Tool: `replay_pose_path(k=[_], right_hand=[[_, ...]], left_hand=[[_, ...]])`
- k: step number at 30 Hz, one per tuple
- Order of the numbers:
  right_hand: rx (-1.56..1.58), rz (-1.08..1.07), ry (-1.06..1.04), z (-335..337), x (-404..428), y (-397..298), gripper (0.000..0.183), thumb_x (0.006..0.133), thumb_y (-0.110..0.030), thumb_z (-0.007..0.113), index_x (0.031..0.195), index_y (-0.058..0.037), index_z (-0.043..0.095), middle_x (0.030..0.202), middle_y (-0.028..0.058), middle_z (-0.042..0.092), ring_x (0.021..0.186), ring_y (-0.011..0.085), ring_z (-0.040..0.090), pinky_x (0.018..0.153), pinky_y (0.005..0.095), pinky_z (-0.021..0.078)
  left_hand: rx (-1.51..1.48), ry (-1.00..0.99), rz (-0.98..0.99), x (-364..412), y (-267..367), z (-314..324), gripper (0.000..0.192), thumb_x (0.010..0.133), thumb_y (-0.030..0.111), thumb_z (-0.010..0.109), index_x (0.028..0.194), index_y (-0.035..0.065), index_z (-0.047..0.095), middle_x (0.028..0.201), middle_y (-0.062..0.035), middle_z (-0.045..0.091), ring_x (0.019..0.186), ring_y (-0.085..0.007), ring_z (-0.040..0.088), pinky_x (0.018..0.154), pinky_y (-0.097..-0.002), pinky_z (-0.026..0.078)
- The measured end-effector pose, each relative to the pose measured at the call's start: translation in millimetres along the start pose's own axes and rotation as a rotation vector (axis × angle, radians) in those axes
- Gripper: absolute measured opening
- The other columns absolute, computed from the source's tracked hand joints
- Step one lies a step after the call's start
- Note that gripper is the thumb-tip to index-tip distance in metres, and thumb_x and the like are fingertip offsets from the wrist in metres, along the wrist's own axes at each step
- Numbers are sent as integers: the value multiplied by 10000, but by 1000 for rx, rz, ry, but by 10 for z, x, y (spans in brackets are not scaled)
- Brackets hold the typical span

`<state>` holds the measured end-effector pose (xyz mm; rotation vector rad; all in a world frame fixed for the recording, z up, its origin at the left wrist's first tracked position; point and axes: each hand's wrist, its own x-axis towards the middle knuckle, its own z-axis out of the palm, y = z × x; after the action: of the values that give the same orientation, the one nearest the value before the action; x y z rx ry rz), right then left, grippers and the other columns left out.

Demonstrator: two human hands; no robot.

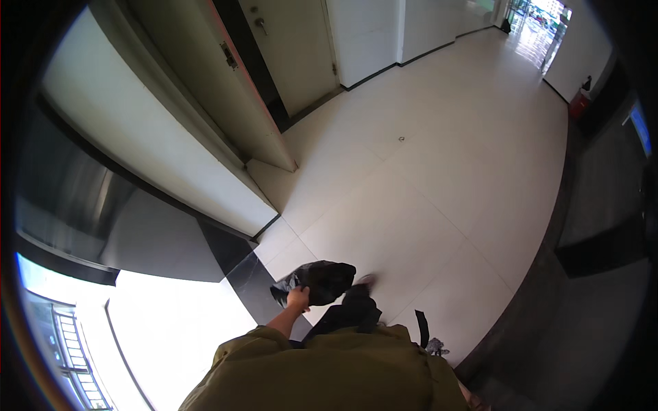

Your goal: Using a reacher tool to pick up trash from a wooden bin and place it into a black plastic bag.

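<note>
My left hand (298, 298) is closed around the gathered top of a black plastic bag (329, 280). The bag hangs beside my legs above the tiled floor, and what it holds is hidden. At the bottom edge, past my olive-green top, a blurred bit of my right hand or forearm (475, 398) shows; its fingers cannot be made out. By my right side are a dark strap (422, 329) and a small crinkled silvery thing (437, 347). One shoe (367, 280) is blurred at the front of my dark trousers.
A door (257, 87) stands ajar on the left, with another door (298, 51) beyond it. Pale floor tiles (411, 205) run towards a bright glass entrance (542, 31). A small scrap (401, 138) lies on them. Along the right is a dark wall (601, 205), with a red container (580, 104) farther on.
</note>
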<state>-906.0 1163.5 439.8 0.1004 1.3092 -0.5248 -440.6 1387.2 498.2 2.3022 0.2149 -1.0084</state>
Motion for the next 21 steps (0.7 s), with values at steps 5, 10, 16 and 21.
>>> replay_pose_path(k=[5, 10, 16, 21], right_hand=[[56, 10, 21, 324, 305, -456, 224, 778, -202, 451, 572, -151, 380, 453, -57, 225, 384, 79, 238, 353, 221, 217], [247, -35, -43, 274, -106, -659, 228, 778, -209, 452, 569, -154, 379, 452, -56, 223, 384, 79, 237, 352, 220, 220], [652, -218, 142, 383, -491, -388, 180, 706, -100, 523, 598, -129, 382, 462, -26, 319, 364, 76, 276, 302, 198, 208], [873, -389, 139, 515, -504, -291, 118, 708, -33, 473, 814, -45, 423, 484, -27, 321, 372, 54, 301, 294, 174, 216]], left_hand=[[188, -203, 161, 433, 751, 538, 418, 795, 350, 379, 908, -32, 506, 686, -186, 573, 400, -254, 541, 509, -349, 468], [1035, -245, 817, 1367, 1986, 1246, 510, 448, 232, 737, 880, 33, 554, 1072, -197, 490, 1039, -302, 442, 803, -360, 413], [-276, -503, -85, 1366, 3294, 2168, 154, 798, 211, 387, 922, 119, 374, 585, -88, 491, 542, -255, 514, 592, -454, 420], [-171, -592, -50, 1068, 3669, 3221, 211, 813, 95, 336, 1018, 135, 311, 590, -68, 441, 500, -219, 465, 530, -387, 429]])
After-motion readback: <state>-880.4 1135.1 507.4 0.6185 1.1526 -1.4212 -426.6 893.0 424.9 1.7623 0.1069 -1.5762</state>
